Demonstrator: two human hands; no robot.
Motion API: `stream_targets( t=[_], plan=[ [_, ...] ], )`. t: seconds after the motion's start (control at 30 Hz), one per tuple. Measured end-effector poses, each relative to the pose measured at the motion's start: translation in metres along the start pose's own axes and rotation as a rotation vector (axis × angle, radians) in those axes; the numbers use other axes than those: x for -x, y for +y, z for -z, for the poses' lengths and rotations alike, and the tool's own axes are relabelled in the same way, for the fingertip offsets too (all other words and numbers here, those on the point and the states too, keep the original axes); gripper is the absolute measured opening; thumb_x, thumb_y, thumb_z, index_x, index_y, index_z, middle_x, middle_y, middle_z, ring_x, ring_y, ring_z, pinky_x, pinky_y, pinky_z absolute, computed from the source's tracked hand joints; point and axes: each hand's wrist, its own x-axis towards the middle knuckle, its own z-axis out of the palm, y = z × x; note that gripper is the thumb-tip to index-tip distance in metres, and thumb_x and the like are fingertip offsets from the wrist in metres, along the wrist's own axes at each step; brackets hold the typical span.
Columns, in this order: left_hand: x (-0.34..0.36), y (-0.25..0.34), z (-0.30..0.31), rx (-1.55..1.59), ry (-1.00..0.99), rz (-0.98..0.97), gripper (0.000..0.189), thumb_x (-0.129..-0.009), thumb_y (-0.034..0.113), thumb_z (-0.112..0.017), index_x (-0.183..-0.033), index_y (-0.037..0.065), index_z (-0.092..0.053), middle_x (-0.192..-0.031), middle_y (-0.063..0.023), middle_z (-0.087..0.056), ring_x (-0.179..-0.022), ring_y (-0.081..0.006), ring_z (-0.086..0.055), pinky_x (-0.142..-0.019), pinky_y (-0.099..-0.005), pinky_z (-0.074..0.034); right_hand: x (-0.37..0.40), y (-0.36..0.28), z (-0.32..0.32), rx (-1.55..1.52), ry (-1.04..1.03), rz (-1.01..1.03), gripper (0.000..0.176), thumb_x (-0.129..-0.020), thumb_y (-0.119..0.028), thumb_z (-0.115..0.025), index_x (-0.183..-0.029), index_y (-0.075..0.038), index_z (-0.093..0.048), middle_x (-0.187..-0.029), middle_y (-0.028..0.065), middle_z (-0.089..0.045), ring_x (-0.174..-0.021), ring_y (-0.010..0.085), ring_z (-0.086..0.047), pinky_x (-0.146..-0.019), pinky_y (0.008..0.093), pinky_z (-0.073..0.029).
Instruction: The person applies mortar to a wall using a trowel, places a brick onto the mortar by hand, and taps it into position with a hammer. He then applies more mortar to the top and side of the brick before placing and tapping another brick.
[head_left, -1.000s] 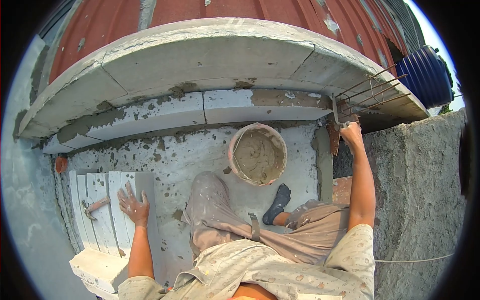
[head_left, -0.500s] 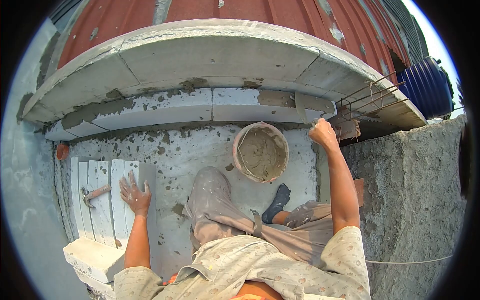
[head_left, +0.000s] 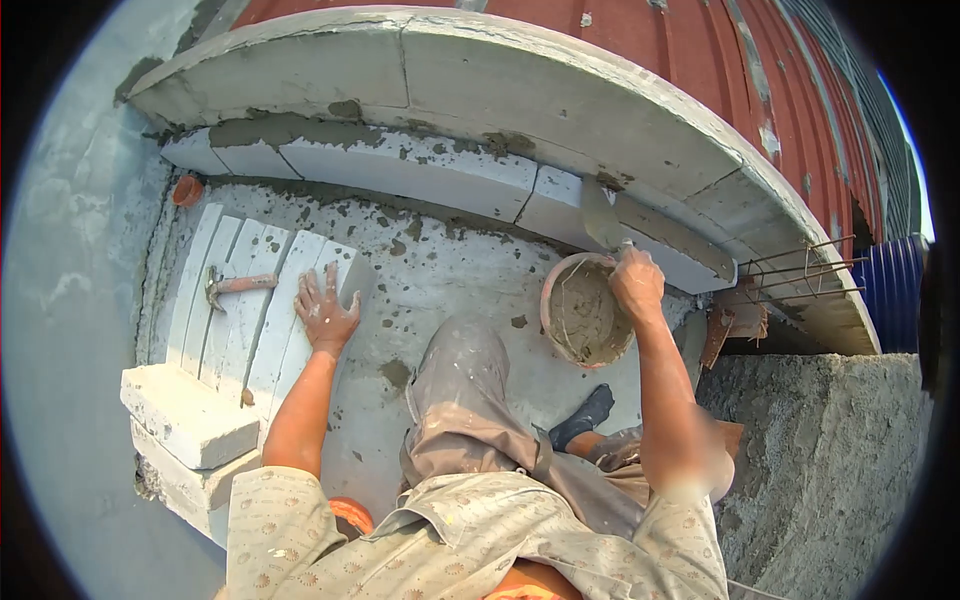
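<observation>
My right hand (head_left: 638,285) is closed around the handle of a trowel (head_left: 601,215), its flat blade against the top of the low row of white blocks (head_left: 430,177). Grey mortar (head_left: 675,232) coats the block top to the right of the blade. Just below that hand stands a bucket (head_left: 549,318) containing wet mortar. My left hand (head_left: 328,315) rests with fingers spread on the upright white blocks (head_left: 283,310) at the left. Beside it a claw hammer (head_left: 243,285) lies across those blocks.
A curved concrete wall (head_left: 560,90) rises behind the block row. Rusty rebar (head_left: 800,262) juts out at the right, near a blue ribbed tank (head_left: 893,295). Two stacked blocks (head_left: 190,415) sit at lower left. An orange pipe end (head_left: 187,191) protrudes near the left corner.
The trowel has moved left along the block top from near its right end, leaving mortar behind it. My left hand stays on the blocks. The camera view has turned.
</observation>
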Motion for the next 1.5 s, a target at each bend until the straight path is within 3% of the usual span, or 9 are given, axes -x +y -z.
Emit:
stream_targets(
  t=[0.13, 0.43, 0.53, 0.63, 0.73, 0.9, 1.23, 1.33, 1.5],
  plan=[
    [0.0, -0.001, 0.008, 0.068, -0.051, 0.065, 0.077, -0.085, 0.05, -0.066, -0.153, 0.024, -0.039, -0.152, -0.0219, -0.037, -0.145, -0.0397, -0.028, -0.114, -0.0581, -0.023, 0.035, -0.025, -0.016, -0.079, -0.064, 0.177, 0.039, -0.089, -0.008, -0.051, -0.127, -0.001, -0.058, -0.122, 0.0237, -0.064, -0.105, 0.0428, -0.065, -0.088, 0.0485, -0.053],
    [0.022, 0.009, 0.004, 0.245, -0.052, 0.212, 0.074, -0.092, 0.057, -0.055, -0.156, 0.026, -0.034, -0.164, -0.021, -0.019, -0.153, -0.0383, -0.01, -0.123, -0.0546, -0.009, 0.051, -0.017, 0.096, -0.406, -0.256, 0.173, 0.052, -0.088, -0.013, -0.066, -0.135, 0.005, -0.057, -0.12, 0.0261, -0.068, -0.112, 0.0361, -0.066, -0.095, 0.0426, -0.05],
    [0.054, 0.033, 0.055, 0.467, -0.424, 0.229, 0.074, -0.092, 0.058, -0.056, -0.154, 0.02, -0.04, -0.163, -0.0227, -0.021, -0.153, -0.0402, -0.012, -0.123, -0.0547, -0.011, 0.056, 0.013, 0.092, -0.46, -0.289, 0.166, 0.052, -0.086, -0.01, -0.068, -0.134, 0.007, -0.058, -0.12, 0.0269, -0.068, -0.111, 0.0364, -0.067, -0.094, 0.0411, -0.05],
    [0.06, -0.014, 0.135, 0.706, -0.135, 0.238, 0.074, -0.091, 0.056, -0.06, -0.15, 0.013, -0.046, -0.158, -0.0247, -0.032, -0.15, -0.0414, -0.024, -0.122, -0.0524, -0.018, 0.043, 0.029, 0.075, -0.558, -0.296, 0.233, 0.051, -0.086, -0.006, -0.068, -0.134, 0.007, -0.058, -0.117, 0.0261, -0.069, -0.108, 0.0336, -0.068, -0.094, 0.0401, -0.05],
    [0.045, -0.131, 0.214, 0.218, 0.452, 0.517, 0.066, -0.089, 0.046, -0.066, -0.138, 0.003, -0.055, -0.144, -0.0235, -0.05, -0.137, -0.0394, -0.044, -0.113, -0.0521, -0.031, 0.05, 0.011, 0.087, -0.552, -0.178, 0.235, 0.05, -0.086, -0.005, -0.067, -0.134, 0.006, -0.058, -0.119, 0.0252, -0.068, -0.111, 0.0311, -0.067, -0.095, 0.0383, -0.049],
    [0.059, -0.288, 0.235, 0.073, -0.107, 1.307, 0.109, -0.081, 0.063, -0.063, -0.162, 0.01, -0.013, -0.166, -0.0274, -0.006, -0.154, -0.0435, -0.001, -0.122, -0.053, -0.004, 0.049, 0.015, 0.079, -0.69, -0.219, 0.17, 0.051, -0.085, -0.006, -0.068, -0.134, 0.006, -0.058, -0.122, 0.0254, -0.067, -0.113, 0.034, -0.066, -0.097, 0.0389, -0.049],
    [0.044, -0.232, 0.216, -0.083, -0.266, 0.66, 0.07, -0.088, 0.05, -0.06, -0.149, 0.017, -0.05, -0.166, -0.0196, -0.015, -0.155, -0.036, -0.009, -0.124, -0.0522, -0.008, 0.042, 0.037, 0.066, -0.52, -0.223, 0.164, 0.05, -0.084, -0.01, -0.069, -0.131, 0.006, -0.06, -0.121, 0.0272, -0.067, -0.113, 0.0377, -0.065, -0.096, 0.0418, -0.049],
    [0.036, -0.204, 0.221, 0.181, 0.065, 0.468, 0.073, -0.085, 0.048, -0.065, -0.149, 0.015, -0.05, -0.166, -0.0201, -0.017, -0.153, -0.0386, -0.013, -0.122, -0.0573, -0.011, 0.039, 0.033, 0.068, -0.58, -0.272, 0.18, 0.05, -0.084, -0.011, -0.069, -0.131, 0.006, -0.06, -0.121, 0.0276, -0.067, -0.114, 0.0374, -0.065, -0.096, 0.042, -0.049],
    [0.016, -0.229, 0.227, -0.029, -0.122, 1.263, 0.105, -0.077, 0.036, -0.07, -0.162, 0.014, -0.012, -0.161, -0.0299, -0.021, -0.151, -0.0404, -0.022, -0.116, -0.0571, -0.029, 0.036, 0.049, 0.052, -0.562, -0.197, 0.163, 0.052, -0.084, -0.01, -0.07, -0.131, 0.008, -0.059, -0.122, 0.0277, -0.067, -0.115, 0.0366, -0.065, -0.097, 0.0407, -0.049]
  ],
)
